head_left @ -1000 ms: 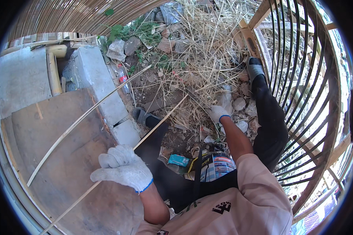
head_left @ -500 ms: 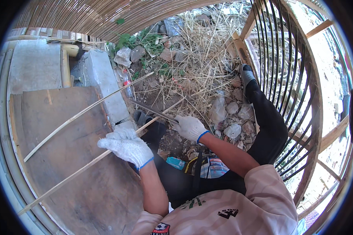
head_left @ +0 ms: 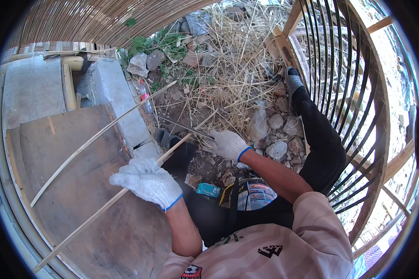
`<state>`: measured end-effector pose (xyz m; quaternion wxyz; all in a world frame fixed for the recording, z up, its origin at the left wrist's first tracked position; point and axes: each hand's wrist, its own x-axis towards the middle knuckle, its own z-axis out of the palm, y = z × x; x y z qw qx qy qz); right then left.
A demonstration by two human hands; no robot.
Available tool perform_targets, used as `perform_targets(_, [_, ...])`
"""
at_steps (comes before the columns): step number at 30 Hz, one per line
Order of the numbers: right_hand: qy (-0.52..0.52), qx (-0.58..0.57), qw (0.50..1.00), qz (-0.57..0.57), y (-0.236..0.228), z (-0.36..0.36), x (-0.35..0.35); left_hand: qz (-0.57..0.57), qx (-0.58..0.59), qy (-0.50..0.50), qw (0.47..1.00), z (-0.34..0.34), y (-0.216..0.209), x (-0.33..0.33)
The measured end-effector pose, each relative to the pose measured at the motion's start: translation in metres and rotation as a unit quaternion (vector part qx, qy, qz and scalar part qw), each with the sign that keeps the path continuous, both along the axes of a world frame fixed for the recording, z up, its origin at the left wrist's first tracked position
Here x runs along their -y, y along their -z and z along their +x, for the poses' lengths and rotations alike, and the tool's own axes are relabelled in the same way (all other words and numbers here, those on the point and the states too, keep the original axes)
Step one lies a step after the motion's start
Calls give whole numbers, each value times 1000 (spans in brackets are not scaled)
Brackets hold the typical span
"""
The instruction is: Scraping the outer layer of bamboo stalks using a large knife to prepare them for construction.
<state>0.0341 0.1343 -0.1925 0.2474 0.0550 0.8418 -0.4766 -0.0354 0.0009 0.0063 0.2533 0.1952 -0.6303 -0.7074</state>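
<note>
while hands [head_left: 146, 180] at strip [head_left: 175, 148], bottle [head_left: 145, 98] contents unclear

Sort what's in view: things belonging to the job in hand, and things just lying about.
In use:
pale strip, held by the left hand
thin dark tool, held by the right hand

Apparently just lying about:
red-labelled bottle
light-blue packet
translucent plastic
</note>
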Motion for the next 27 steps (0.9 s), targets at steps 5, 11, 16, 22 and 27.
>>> perform_targets(5, [14,-15,1000,-13,26,-2,2,23,2,6,1000,-2,-5,-2])
perform_targets(11, [0,23,999,32,37,-6,0,9,4,-6,1000,-3,-3,1])
perform_targets(16, [5,89,994,63,80,4,-14,11,-1,22,1000,4,-3,1])
perform_targets(22, [20,104,991,79,117,4,-18,16,-22,58,998,2,1,12])
perform_targets(27, [33,99,990,92,148,6,-18,68,-27,10,997,-8,-1,12])
